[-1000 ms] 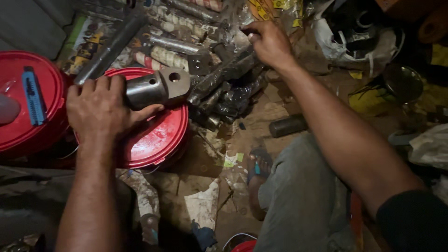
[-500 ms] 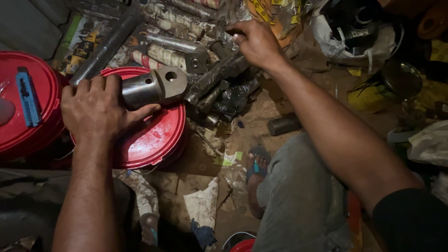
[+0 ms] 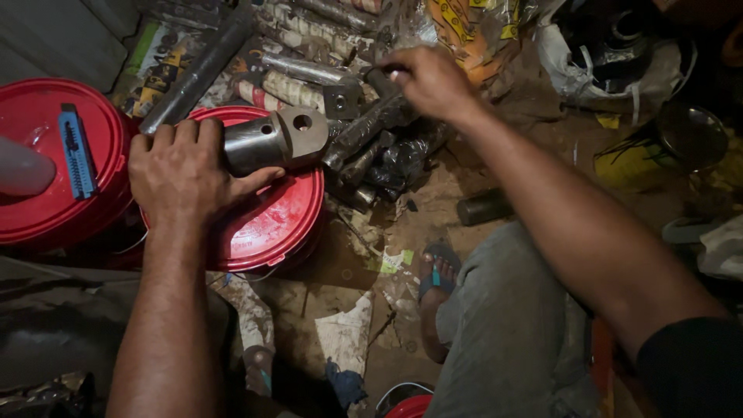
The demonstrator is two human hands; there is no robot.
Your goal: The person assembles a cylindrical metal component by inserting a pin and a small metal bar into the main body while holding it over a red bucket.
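— What's the left hand (image 3: 182, 174) got?
— It's wrapped around a steel pin (image 3: 271, 141), which lies on the red bucket lid (image 3: 275, 220).
— And the right hand (image 3: 429, 77)?
— Fingers pinched on a dark metal piece (image 3: 371, 120) among the rods, beside a yellow printed bag (image 3: 472, 31).

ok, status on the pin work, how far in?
Done: one steel pin lies on the red bucket lid, left hand steadying it. In hand: right hand grips another from the pile of pins. Left: several remain on the floor.
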